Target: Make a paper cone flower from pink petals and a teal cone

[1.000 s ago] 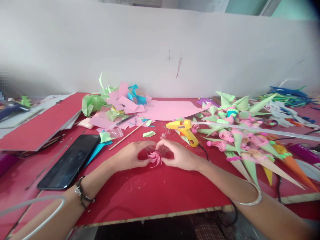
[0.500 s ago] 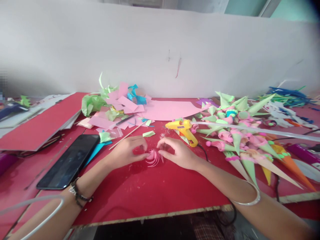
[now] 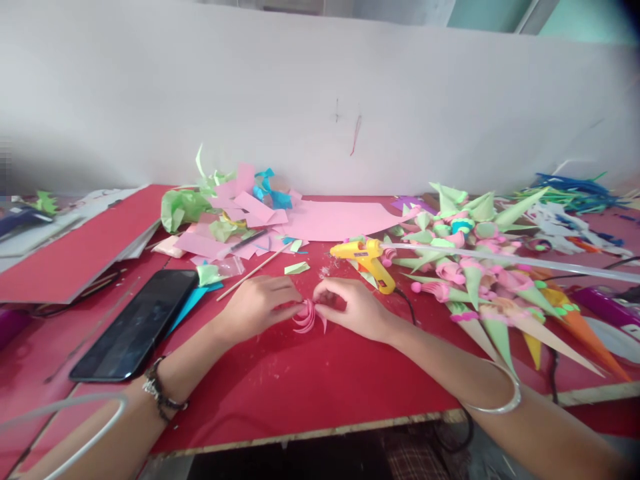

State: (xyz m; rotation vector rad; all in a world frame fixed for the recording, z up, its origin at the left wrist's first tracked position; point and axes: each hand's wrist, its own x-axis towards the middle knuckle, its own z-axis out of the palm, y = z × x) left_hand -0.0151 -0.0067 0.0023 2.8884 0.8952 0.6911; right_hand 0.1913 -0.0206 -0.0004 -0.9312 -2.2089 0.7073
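Note:
Between my two hands is a small pink paper piece cut into curling strips (image 3: 305, 320), just above the red tabletop (image 3: 280, 387). My left hand (image 3: 263, 303) pinches its left side between thumb and fingers. From the other side, my right hand (image 3: 350, 307) closes thumb and fingertips on its right edge. Part of the curled piece is hidden behind the fingertips. A yellow glue gun (image 3: 367, 260) with a long clear glue stick (image 3: 500, 257) lies just beyond my right hand. Near my left hand are a thin wooden stick (image 3: 253, 272) and a green paper scrap (image 3: 297, 268).
A black phone (image 3: 137, 327) lies left of my left arm. Pink paper scraps (image 3: 260, 208) and a large pink sheet (image 3: 340, 221) are at the back. Green and pink paper cones (image 3: 473, 273) pile up at right. A white wall (image 3: 300, 100) stands behind the table.
My left-hand fingers have come down and closed nearer the pink curled piece. My right fingertips have drawn together on its edge, and the strips have turned slightly.

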